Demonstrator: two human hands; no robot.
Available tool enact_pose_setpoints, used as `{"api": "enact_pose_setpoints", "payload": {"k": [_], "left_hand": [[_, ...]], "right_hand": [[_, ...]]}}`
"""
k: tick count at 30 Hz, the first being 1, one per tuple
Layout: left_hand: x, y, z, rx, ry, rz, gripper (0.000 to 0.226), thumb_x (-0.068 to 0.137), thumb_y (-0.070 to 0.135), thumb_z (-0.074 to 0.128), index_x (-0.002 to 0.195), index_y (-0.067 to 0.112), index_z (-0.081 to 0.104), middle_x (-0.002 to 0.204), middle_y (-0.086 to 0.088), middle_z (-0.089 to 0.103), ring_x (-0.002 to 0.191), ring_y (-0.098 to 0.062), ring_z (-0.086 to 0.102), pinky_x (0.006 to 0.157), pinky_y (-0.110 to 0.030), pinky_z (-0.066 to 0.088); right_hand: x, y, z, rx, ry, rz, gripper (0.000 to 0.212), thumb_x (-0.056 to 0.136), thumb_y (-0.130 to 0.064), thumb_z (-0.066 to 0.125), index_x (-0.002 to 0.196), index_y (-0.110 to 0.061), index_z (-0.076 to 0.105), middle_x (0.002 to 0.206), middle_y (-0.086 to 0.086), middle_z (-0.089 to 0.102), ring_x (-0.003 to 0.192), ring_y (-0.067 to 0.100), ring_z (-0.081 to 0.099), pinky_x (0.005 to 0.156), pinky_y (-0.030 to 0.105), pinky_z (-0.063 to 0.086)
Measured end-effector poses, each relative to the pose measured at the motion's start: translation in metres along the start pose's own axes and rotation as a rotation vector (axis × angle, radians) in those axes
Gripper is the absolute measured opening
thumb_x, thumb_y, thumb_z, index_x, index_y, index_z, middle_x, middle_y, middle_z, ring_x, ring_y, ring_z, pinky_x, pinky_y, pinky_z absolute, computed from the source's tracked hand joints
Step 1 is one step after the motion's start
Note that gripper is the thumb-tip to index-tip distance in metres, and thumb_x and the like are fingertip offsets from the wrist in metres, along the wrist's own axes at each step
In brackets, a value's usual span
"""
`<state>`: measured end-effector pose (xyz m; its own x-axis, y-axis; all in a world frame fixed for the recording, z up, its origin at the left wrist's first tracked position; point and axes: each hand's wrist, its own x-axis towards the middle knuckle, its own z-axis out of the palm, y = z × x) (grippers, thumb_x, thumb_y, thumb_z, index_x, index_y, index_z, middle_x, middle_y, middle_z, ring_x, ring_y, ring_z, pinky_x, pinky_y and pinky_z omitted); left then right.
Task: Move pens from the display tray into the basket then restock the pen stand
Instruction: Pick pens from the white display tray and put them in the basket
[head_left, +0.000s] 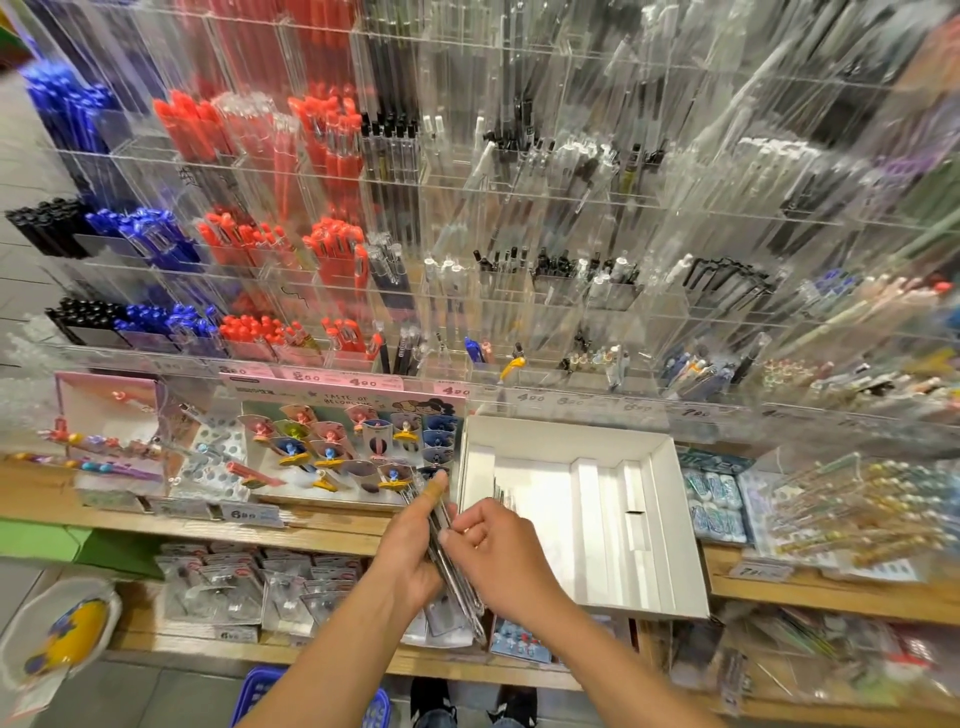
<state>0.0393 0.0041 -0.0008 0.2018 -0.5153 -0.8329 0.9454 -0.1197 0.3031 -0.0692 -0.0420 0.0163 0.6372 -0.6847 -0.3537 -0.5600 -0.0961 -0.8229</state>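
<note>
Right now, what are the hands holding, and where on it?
A bundle of clear pens. The left hand grips it around the middle, thumb along the upper part; the right hand pinches it near the middle with its fingers.

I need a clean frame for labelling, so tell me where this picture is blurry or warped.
Head view: motion blur smears the right side and top of the clear pen stand; wide-angle bending curves the wooden shelf; the middle is sharper, where both hands, left and right, hold a bundle of pens beside the white tray.
</note>
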Motion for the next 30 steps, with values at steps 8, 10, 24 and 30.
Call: {"api": "enact_pose_setpoints", "payload": {"k": [8, 10, 24, 30], "left_hand": [[0.001, -0.008, -0.004, 0.078, -0.037, 0.038, 0.024, 0.079, 0.018, 0.075, 0.098, 0.007, 0.065, 0.077, -0.01, 0.055, 0.062, -0.023, 0.053, 0.065, -0.036, 0.05], [-0.001, -0.009, -0.004, 0.119, -0.055, 0.047, 0.013, 0.075, 0.013, 0.073, 0.083, 0.008, 0.063, 0.064, -0.008, 0.053, 0.054, -0.02, 0.052, 0.054, -0.029, 0.051], [0.006, 0.004, -0.007, 0.207, -0.012, 0.064, 0.007, 0.089, -0.007, 0.055, 0.089, -0.001, 0.059, 0.063, -0.009, 0.055, 0.052, -0.016, 0.054, 0.045, -0.024, 0.05], [0.006, 0.005, -0.009, 0.207, -0.009, 0.069, 0.012, 0.088, -0.007, 0.057, 0.097, -0.001, 0.058, 0.063, -0.009, 0.056, 0.053, -0.017, 0.054, 0.045, -0.026, 0.051]], "right_hand": [[-0.002, 0.013, 0.021, -0.146, 0.091, -0.109, 0.015, 0.087, -0.039, 0.061, 0.089, -0.033, 0.047, 0.061, -0.013, 0.051, 0.061, -0.002, 0.05, 0.055, 0.012, 0.034], [-0.001, 0.014, 0.024, -0.107, 0.105, -0.108, 0.014, 0.086, -0.037, 0.062, 0.088, -0.033, 0.048, 0.058, -0.013, 0.051, 0.059, -0.002, 0.051, 0.055, 0.01, 0.036], [0.083, 0.092, -0.008, -0.304, -0.065, 0.402, 0.023, 0.084, -0.004, 0.055, 0.062, -0.011, 0.055, 0.067, 0.001, 0.057, 0.062, 0.018, 0.06, 0.055, 0.022, 0.045], [0.103, 0.112, 0.025, -0.605, 0.008, 0.409, 0.022, 0.084, 0.0, 0.051, 0.069, -0.015, 0.046, 0.069, -0.003, 0.052, 0.067, 0.018, 0.057, 0.059, 0.027, 0.045]]}}
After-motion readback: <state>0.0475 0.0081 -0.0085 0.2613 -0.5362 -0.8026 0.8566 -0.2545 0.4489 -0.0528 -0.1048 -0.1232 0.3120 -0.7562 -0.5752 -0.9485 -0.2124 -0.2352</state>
